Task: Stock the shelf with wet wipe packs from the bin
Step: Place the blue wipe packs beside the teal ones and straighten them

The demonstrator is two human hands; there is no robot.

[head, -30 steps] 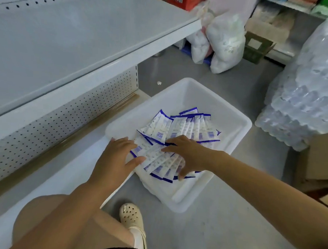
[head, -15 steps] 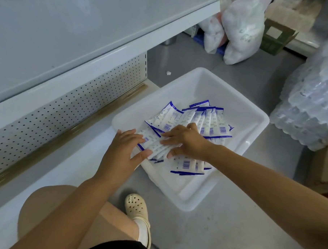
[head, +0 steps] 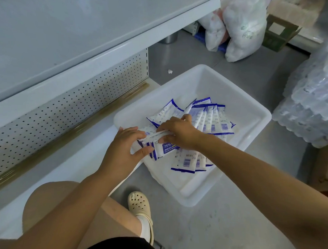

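A white plastic bin (head: 252,109) stands on the grey floor and holds several white-and-blue wet wipe packs (head: 214,119). Both hands grip one bunch of wipe packs (head: 166,148) at the bin's near-left corner, lifted on edge above the rim. My left hand (head: 129,147) holds the bunch's left end, thumb underneath. My right hand (head: 179,131) clamps its top and right side. More packs lie flat below (head: 187,163). The white lower shelf (head: 59,168) runs to the left of the bin.
An upper white shelf board (head: 69,26) overhangs on the left, above a perforated back panel (head: 66,101). White filled bags (head: 242,30) and a cardboard box (head: 279,35) stand behind the bin. Shrink-wrapped bottles (head: 314,104) sit to the right. My knee and shoe (head: 140,204) are below.
The hands have gathered flat-lying packs into one bunch and raised it on edge at the bin's near-left corner. The camera has tilted slightly, shifting the bin right.
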